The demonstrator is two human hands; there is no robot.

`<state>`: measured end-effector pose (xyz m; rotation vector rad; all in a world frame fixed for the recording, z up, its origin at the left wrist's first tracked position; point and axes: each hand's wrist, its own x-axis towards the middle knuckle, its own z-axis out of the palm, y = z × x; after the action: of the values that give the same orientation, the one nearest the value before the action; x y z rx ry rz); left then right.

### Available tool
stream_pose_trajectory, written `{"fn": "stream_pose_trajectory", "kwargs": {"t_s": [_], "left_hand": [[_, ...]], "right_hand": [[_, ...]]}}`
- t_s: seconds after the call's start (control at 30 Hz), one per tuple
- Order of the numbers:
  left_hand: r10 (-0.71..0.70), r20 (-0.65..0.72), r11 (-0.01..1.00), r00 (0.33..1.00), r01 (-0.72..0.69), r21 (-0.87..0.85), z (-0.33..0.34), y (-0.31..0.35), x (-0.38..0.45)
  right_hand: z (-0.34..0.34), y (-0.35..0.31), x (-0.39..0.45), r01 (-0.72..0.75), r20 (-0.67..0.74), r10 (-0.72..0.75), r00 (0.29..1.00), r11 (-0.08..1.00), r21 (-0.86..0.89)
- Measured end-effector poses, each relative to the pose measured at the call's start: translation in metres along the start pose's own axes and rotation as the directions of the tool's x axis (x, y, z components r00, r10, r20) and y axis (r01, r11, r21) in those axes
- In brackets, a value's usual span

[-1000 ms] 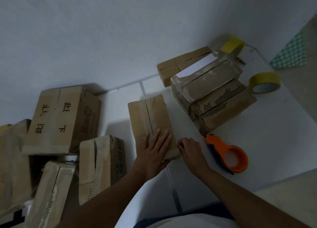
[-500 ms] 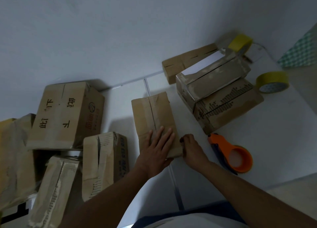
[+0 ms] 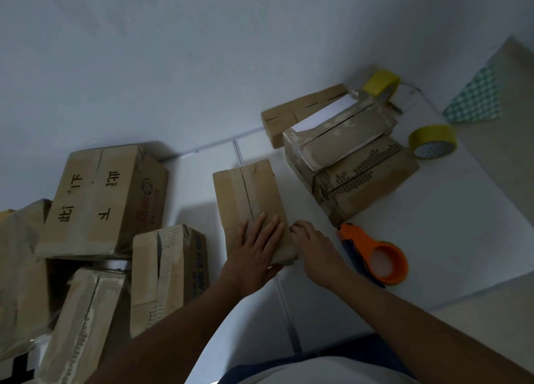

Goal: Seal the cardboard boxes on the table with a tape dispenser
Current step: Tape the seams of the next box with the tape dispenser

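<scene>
Left hand flat, fingers spread, pressing near end of small cardboard box mid-table, right hand curled loosely at box's right edge, grasping nothing, orange tape dispenser just right of it

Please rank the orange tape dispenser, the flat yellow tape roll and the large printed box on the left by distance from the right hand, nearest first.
1. Orange tape dispenser: just right of the right hand.
2. Flat yellow tape roll: farther back, to the right.
3. Large printed box: far left, beyond the left hand.
</scene>
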<state>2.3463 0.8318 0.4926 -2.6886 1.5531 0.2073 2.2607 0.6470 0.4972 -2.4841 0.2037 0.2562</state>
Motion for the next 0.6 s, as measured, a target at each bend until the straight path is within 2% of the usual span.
{"fn": "stream_pose_trajectory", "kwargs": {"t_s": [0.07,0.13,0.23,0.33,0.5,0.6], "left_hand": [[-0.006,-0.008,1.0,1.0,0.006,-0.012,-0.001,0.001,-0.001],[-0.004,-0.018,1.0,1.0,0.004,-0.015,-0.002,0.002,-0.002],[0.048,-0.001,0.999,0.999,-0.048,-0.001,-0.003,0.005,-0.003],[0.13,0.012,0.991,0.991,-0.131,0.036,-0.002,0.014,0.0],[0.14,0.065,0.988,0.988,-0.144,0.062,-0.003,0.019,0.002],[0.154,0.099,0.988,0.983,-0.154,-0.015,-0.009,0.016,0.002]], "right_hand": [[-0.003,0.004,-0.008,-0.109,0.039,0.102,0.994,0.958,0.267],[-0.005,0.013,-0.021,-0.156,0.129,0.117,0.985,0.918,0.363],[-0.008,0.022,-0.037,-0.098,0.226,0.04,0.973,0.963,0.253],[-0.011,0.022,-0.032,-0.009,0.194,-0.01,0.981,0.995,0.096],[-0.003,0.008,-0.022,-0.043,0.202,0.06,0.978,0.995,-0.088],[-0.002,0.007,-0.029,-0.059,0.2,0.082,0.976,0.991,-0.117]]}}
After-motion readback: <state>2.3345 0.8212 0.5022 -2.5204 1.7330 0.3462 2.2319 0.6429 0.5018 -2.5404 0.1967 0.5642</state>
